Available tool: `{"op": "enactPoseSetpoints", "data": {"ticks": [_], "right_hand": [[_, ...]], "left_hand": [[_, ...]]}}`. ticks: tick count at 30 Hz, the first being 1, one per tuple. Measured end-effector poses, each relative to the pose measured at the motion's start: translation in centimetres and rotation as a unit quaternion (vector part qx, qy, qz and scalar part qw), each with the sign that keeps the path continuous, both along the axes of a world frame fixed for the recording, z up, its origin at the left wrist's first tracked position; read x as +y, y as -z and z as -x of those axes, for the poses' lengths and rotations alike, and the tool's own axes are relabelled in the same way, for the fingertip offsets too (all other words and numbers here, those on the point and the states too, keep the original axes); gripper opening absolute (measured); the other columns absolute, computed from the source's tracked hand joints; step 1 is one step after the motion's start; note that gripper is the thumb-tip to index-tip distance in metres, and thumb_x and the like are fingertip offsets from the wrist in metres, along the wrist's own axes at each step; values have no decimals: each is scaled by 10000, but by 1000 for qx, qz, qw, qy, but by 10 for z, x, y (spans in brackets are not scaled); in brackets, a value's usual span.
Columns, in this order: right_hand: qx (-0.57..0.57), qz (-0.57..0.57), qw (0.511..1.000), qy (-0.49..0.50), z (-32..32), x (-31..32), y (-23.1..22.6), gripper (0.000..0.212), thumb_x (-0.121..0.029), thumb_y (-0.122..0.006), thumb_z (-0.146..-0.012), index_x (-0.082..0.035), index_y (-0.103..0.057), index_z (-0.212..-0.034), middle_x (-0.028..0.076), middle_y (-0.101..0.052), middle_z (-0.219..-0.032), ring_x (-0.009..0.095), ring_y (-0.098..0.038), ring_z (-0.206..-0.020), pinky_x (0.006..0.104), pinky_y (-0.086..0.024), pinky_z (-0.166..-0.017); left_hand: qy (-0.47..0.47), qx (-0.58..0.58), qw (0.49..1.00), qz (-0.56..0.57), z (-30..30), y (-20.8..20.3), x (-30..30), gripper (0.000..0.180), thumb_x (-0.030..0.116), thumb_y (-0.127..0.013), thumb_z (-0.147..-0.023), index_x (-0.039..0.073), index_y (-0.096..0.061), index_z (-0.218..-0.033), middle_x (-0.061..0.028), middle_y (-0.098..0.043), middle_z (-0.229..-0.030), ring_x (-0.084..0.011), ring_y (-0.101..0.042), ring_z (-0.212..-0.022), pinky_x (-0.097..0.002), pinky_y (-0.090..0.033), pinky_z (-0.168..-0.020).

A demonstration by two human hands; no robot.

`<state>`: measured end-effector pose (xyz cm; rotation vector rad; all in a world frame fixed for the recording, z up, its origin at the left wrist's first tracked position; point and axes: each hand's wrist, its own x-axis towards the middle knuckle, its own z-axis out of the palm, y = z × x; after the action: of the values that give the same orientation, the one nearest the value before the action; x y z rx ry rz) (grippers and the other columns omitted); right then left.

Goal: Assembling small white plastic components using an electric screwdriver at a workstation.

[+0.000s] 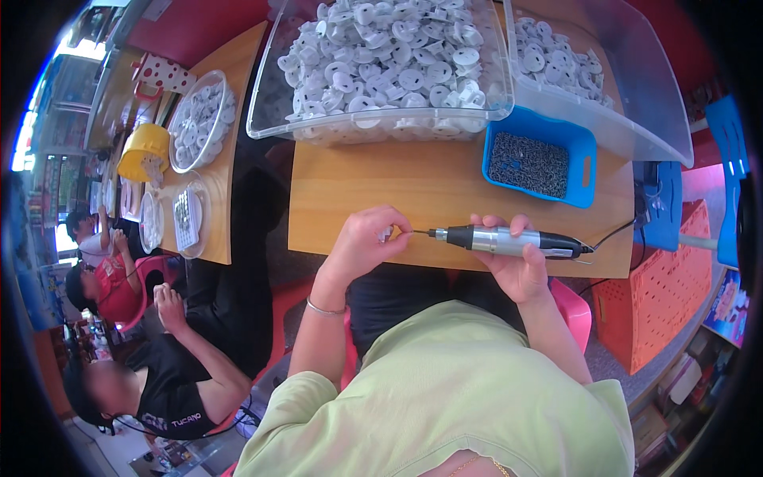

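A: Where is the piece which is being worked on?

B: The small white piece (386, 234) is in the left hand (362, 242), pinched between thumb and forefinger (most of it is hidden, so its exact form I cannot tell).

A: And the right hand (520, 271)?

B: Its fingers are closed around the electric screwdriver (493, 240). The thin bit (422, 231) points to the left and reaches the pinching fingers.

A: So, is this piece finished?

B: I would judge it is in the middle of the work. Whether a screw already sits inside, I cannot see.

A: How much is left?

B: That is difficult to say. Many white parts (389, 60) lie in the large clear bin (269, 107), others in the second clear bin (656, 111); which are done, the view does not show. The screws (528, 163) in the blue tray (584, 191), at least, seem far from used up.
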<state>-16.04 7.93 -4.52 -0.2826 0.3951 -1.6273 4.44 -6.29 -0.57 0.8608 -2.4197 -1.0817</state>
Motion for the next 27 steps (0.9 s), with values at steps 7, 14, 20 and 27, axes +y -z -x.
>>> {"op": "enactPoseSetpoints", "data": {"ticks": [7,14,20,27], "right_hand": [[10,-6,1000,-10,0,0,-1,255,-288,-664,-774,-186,-481,-919,88,-488,-1179,280,-339,-1261,429,-341,-1003],[14,-6,1000,-9,0,1,-1,254,-293,-660,-777,-186,-479,-920,86,-491,-1181,282,-334,-1265,428,-337,-1006],[2,3,1000,-9,0,0,2,254,-302,-652,-783,-188,-478,-928,90,-490,-1192,287,-324,-1272,434,-336,-1012],[11,0,1000,-8,0,0,0,255,-294,-650,-786,-187,-475,-937,92,-491,-1189,287,-322,-1273,439,-331,-1019]], "left_hand": [[5,-4,995,-103,-4,0,-6,68,-2,-647,-707,1,-623,-771,-62,-599,-707,-139,-562,-638,-243,-447,-594],[4,14,995,-97,-2,2,-6,65,-13,-654,-695,-2,-628,-754,-56,-588,-684,-122,-536,-613,-235,-420,-565],[-25,43,989,-140,-3,7,-3,63,16,-650,-700,7,-633,-760,-65,-593,-678,-147,-535,-599,-253,-423,-558],[-23,40,991,-127,-3,8,-3,64,11,-652,-704,6,-641,-766,-59,-591,-670,-133,-532,-601,-244,-418,-557]]}}
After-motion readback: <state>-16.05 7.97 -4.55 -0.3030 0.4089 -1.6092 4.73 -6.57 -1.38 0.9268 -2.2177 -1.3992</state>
